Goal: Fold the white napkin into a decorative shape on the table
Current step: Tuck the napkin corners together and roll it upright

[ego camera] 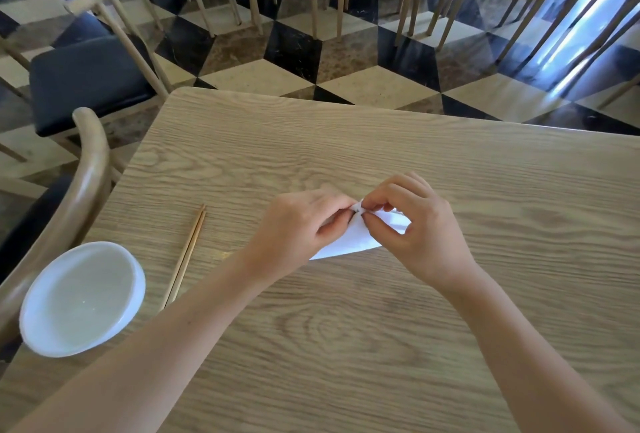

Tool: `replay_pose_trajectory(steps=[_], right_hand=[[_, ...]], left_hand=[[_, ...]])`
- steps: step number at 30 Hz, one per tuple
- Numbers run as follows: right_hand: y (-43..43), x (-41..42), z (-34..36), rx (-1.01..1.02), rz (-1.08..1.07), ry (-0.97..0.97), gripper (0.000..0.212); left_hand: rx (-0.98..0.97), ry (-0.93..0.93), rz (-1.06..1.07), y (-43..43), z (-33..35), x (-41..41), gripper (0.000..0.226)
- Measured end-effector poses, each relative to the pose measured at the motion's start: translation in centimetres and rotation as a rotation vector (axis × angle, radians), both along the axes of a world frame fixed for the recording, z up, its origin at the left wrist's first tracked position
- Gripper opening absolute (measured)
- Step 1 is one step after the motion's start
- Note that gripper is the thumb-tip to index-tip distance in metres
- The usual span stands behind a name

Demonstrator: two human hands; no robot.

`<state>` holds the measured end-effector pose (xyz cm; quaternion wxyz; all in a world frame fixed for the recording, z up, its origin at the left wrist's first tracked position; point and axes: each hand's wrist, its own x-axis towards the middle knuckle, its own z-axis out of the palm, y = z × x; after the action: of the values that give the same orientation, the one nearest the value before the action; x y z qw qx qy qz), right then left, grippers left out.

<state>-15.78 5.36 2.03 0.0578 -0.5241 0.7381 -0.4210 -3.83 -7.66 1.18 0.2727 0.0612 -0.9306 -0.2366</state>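
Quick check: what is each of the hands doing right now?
Left hand: pinches the top corner of the white napkin.
Right hand: pinches the same corner.

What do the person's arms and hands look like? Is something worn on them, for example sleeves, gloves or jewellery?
The left arm and the right arm are bare as far as the picture reaches; no sleeve is in view. The left hand and the right hand wear no gloves. No watch, bracelet or ring shows on the sides that are visible.

left hand (301, 221) and right hand (415, 221) fingertips together, pinching, forearms converging
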Motion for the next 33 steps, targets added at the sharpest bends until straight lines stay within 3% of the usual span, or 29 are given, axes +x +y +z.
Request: replay_pose_trajectory(steps=[4, 10, 16, 21, 24, 26, 30, 33], right_hand=[[-0.1, 0.3, -0.3, -0.036, -0.016, -0.019, 0.006], [-0.4, 0.6, -0.6, -0.062, -0.026, -0.025, 0.007], [-0.2, 0.2, -0.7, -0.060, -0.030, -0.059, 0.007], [0.0, -0.2, -0.7, -0.054, -0.032, -0.046, 0.007], [-0.2, -0.3, -0.7, -0.036, -0.047, -0.113, 0.008], [-0.4, -0.4, -0.7, -0.004, -0.031, -0.185, 0.011], [-0.3, -0.6, -0.9, 0.074, 0.065, -0.387, 0.012], [0.0, -1.5, -1.0, 0.270, 0.097, -0.503, 0.050]], left_hand=[[-0.075, 0.009, -0.005, -0.3, 0.0, -0.1, 0.017], [-0.039, 0.001, 0.001, -0.7, -0.3, 0.3, 0.017], [0.273, -0.107, 0.019, -0.8, -0.8, 0.7, 0.014], [0.369, -0.276, 0.003, -1.4, -1.5, 1.1, 0.017], [0.556, -0.334, -0.092, -1.2, -1.8, 1.9, 0.031], [0.523, -0.382, -0.071, -0.5, -2.5, 2.2, 0.042], [0.415, -0.259, 0.081, 0.6, -3.5, 2.1, 0.009], [0.481, -0.257, 0.062, 0.4, -2.8, 1.8, 0.012]])
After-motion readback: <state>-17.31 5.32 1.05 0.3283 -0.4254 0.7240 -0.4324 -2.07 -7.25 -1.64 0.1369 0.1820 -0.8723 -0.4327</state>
